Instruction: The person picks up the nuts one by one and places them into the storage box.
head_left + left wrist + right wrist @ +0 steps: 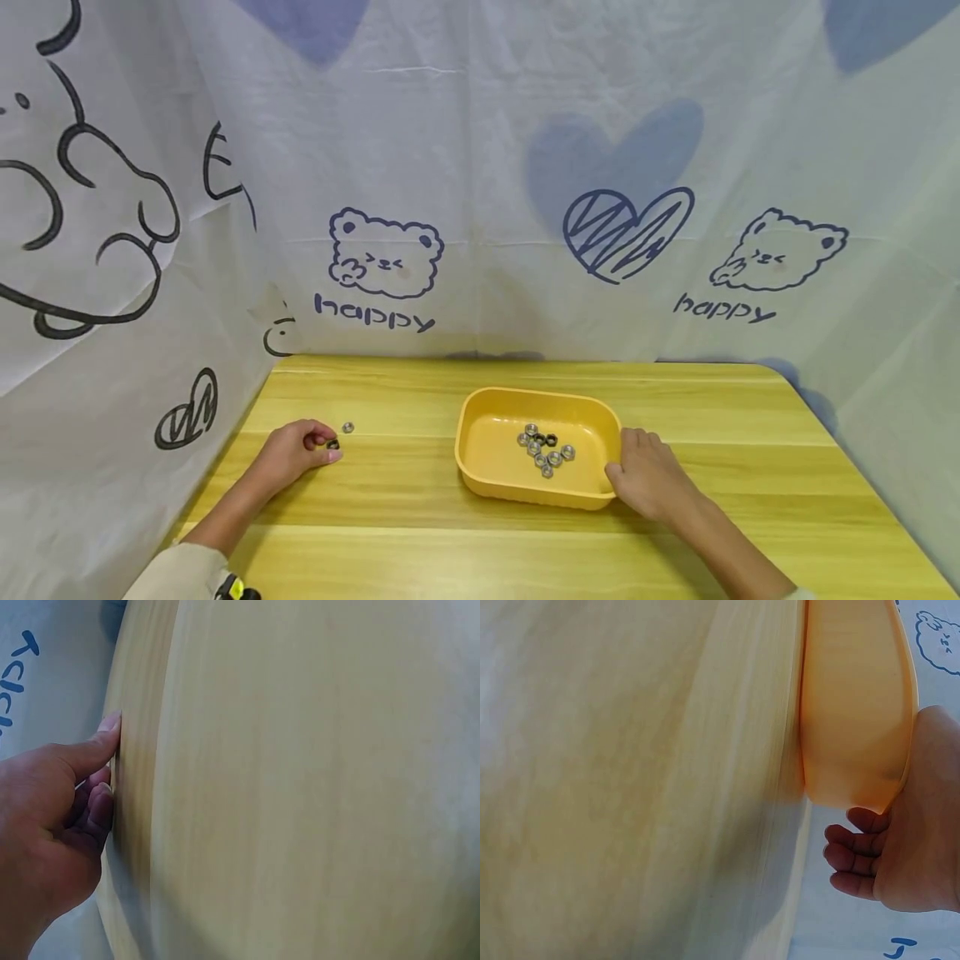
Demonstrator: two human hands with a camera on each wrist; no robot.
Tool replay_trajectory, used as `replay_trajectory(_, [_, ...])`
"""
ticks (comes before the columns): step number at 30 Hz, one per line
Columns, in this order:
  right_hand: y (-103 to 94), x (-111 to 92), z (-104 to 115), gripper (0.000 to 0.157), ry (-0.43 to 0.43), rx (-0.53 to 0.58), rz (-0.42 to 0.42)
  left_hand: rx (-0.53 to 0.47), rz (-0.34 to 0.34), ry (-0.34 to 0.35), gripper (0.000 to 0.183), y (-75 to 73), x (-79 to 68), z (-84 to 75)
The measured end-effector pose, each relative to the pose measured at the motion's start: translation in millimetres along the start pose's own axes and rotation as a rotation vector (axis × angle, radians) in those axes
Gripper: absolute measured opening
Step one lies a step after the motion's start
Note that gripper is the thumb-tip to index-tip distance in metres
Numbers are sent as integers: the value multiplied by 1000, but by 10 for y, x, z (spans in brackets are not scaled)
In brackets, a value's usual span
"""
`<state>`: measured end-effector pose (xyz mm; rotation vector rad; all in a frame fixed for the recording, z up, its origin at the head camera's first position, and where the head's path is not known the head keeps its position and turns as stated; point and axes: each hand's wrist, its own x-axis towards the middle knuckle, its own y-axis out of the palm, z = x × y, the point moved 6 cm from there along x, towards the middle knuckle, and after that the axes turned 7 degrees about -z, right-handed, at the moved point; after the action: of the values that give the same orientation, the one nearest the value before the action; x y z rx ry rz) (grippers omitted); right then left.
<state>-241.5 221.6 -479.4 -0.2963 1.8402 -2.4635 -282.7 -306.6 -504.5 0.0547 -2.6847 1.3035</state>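
In the head view, my left hand (294, 452) is at the left of the table, thumb and fingertips pinching a small dark nut (333, 445). A silver nut (348, 427) lies just beyond those fingertips. The left wrist view shows the left hand (56, 817) low at the tabletop; the nut is hidden there. My right hand (651, 473) grips the right end of a yellow plastic basin (480, 483), thumb over its rim. Several silver nuts (554, 458) and a few dark nuts (552, 439) lie in the basin. The right wrist view shows the right hand (919, 817) on the basin's end wall (859, 712).
The wood-grain table (390, 550) extends around the basin and both hands. A white cloth (480, 167) with printed hearts and bears hangs behind the table and along its sides.
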Motion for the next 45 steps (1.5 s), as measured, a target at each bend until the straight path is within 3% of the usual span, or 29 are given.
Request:
replay_trajectory(12, [16,-22,-20,36,-9,1,-11,-18,-16,5,30,15,-6,27])
replay_trajectory(28, [6,-28,0,33,-8,8,-19,-61,-27,-63,35,-1,7,73])
replay_trajectory(36, [21,-14,1,40,-12,3,-2,-89,-27,-73,36,-35,-28,40])
replay_trajectory(45, [-1,-27,-8,34,-15,-1,-7,-77,-43,-119,37,-75,-3,3])
